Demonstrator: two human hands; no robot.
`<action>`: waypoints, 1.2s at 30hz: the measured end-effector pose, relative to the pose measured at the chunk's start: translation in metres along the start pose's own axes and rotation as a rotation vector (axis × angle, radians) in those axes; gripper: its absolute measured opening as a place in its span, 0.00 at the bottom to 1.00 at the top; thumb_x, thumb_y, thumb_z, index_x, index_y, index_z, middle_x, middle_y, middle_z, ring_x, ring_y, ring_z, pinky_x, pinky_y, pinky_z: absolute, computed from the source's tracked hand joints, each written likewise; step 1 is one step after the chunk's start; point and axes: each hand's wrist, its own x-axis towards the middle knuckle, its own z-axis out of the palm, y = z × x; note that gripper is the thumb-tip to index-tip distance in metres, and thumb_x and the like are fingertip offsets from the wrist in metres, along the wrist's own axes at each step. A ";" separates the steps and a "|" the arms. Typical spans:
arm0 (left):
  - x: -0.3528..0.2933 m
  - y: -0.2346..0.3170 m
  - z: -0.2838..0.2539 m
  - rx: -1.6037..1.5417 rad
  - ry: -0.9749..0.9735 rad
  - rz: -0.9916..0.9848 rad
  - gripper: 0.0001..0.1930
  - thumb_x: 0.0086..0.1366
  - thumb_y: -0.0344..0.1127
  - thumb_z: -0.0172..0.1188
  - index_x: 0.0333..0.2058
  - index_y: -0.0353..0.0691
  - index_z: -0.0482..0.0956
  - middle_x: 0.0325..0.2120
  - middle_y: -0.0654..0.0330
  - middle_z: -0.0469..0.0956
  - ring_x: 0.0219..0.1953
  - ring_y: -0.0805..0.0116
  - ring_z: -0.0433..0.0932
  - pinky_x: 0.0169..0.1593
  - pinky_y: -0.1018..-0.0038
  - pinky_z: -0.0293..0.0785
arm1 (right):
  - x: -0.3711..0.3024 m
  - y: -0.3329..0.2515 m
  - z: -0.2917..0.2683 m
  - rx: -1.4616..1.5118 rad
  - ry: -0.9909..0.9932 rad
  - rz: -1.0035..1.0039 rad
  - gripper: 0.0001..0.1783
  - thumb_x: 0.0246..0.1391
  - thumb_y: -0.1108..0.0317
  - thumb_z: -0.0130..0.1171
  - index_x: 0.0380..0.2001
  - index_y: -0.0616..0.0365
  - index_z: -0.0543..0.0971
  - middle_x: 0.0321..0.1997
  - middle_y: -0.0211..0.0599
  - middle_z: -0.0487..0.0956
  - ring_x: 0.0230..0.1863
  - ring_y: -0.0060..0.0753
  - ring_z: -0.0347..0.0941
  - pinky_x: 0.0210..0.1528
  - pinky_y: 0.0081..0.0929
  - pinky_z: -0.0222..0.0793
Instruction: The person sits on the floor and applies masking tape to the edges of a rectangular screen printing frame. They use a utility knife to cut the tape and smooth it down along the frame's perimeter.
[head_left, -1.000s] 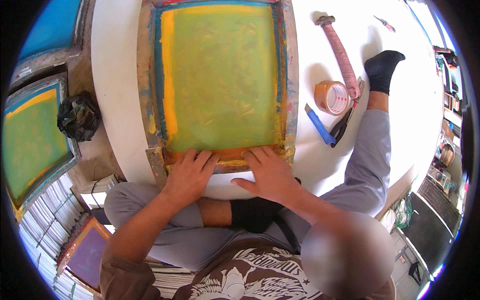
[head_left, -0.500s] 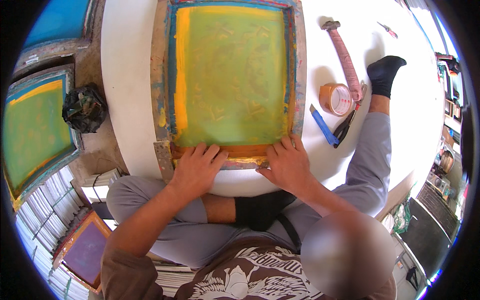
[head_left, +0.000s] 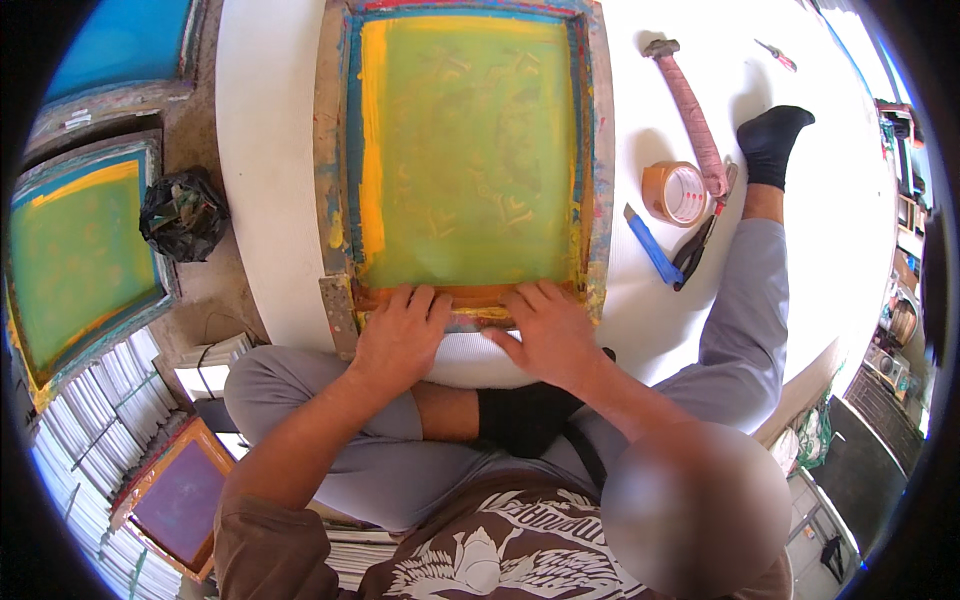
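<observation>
A screen printing frame [head_left: 602,150] lies flat in front of me, its mesh yellow-green with a bright yellow band down the left side. The wooden border is smeared with blue, yellow and red paint. Along the near bar runs a brown strip of what looks like tape. My left hand [head_left: 395,345] curls its fingers over that bar, left of its middle. Close to it on the right, my right hand [head_left: 552,335] grips the same bar, fingers bent over the inner edge and thumb toward me. The undersides of both hands are hidden.
Right of the frame lie a hammer [head_left: 690,115] with a wrapped handle, a roll of brown tape [head_left: 660,192], a blue cutter [head_left: 652,246] and pliers [head_left: 692,255]. A small tool [head_left: 776,54] is farther off. Another screen [head_left: 85,260] and a black plastic bag [head_left: 185,215] are at left.
My right hand has slid left along the near bar, closer to my left hand. The left hand stays at about the same place on the bar. The whole view has shifted slightly.
</observation>
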 end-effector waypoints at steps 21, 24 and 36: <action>-0.033 -0.027 -0.030 0.278 0.055 -0.070 0.26 0.49 0.50 0.75 0.43 0.39 0.84 0.35 0.62 0.80 0.47 0.61 0.74 0.50 0.64 0.67 | -0.035 0.045 -0.032 -0.288 0.020 -0.029 0.20 0.49 0.56 0.71 0.45 0.51 0.84 0.49 0.30 0.83 0.61 0.37 0.71 0.69 0.49 0.59; -0.032 -0.028 -0.040 0.231 -0.004 -0.169 0.27 0.47 0.51 0.76 0.42 0.39 0.86 0.34 0.63 0.81 0.45 0.61 0.73 0.47 0.64 0.67 | -0.036 0.050 -0.030 -0.212 0.174 -0.054 0.18 0.49 0.57 0.71 0.43 0.49 0.83 0.45 0.29 0.82 0.56 0.36 0.72 0.67 0.47 0.61; -0.021 -0.029 -0.045 0.172 -0.006 0.026 0.28 0.50 0.49 0.72 0.48 0.42 0.85 0.43 0.65 0.83 0.41 0.63 0.73 0.38 0.66 0.68 | -0.029 0.036 -0.037 -0.150 0.185 -0.100 0.25 0.41 0.61 0.75 0.45 0.54 0.84 0.44 0.34 0.83 0.50 0.41 0.74 0.58 0.44 0.66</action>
